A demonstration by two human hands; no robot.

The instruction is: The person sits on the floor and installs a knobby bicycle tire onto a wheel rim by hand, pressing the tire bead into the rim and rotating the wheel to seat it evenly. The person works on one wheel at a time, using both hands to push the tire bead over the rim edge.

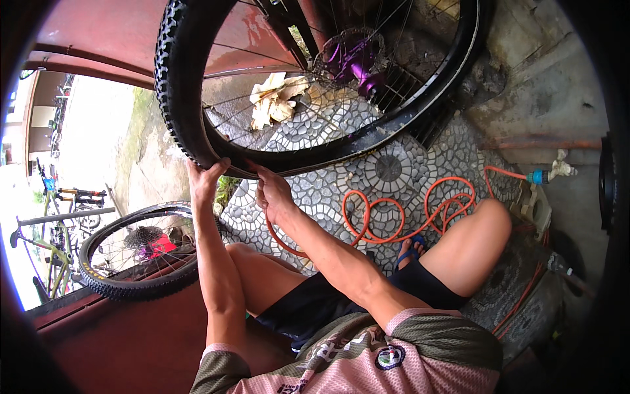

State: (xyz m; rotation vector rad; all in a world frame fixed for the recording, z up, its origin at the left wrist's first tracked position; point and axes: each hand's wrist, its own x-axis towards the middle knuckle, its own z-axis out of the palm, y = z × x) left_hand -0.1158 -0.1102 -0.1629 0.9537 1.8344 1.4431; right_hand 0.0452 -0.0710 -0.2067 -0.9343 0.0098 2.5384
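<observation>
A large bicycle wheel point(270, 159) with a purple hub point(354, 62) stands tilted in front of me, its black knobby tire point(172, 79) at the left. My left hand point(207, 178) grips the tire at its lower left, thumb on the inner side and the other fingers mostly hidden beneath. Close beside it, my right hand point(274, 196) is closed around the end of an orange hose point(281, 244), index finger and thumb up against the rim. The hose's very tip is hidden by the hand and wheel.
A second wheel point(141, 289) with a cassette lies at the left by a red panel point(131, 341). Hose loops cover the pebble-mosaic floor point(315, 197) and lead to a tap point(562, 168) with a blue connector. A crumpled beige cloth point(275, 98) lies behind the spokes. Bicycles point(59, 230) stand far left.
</observation>
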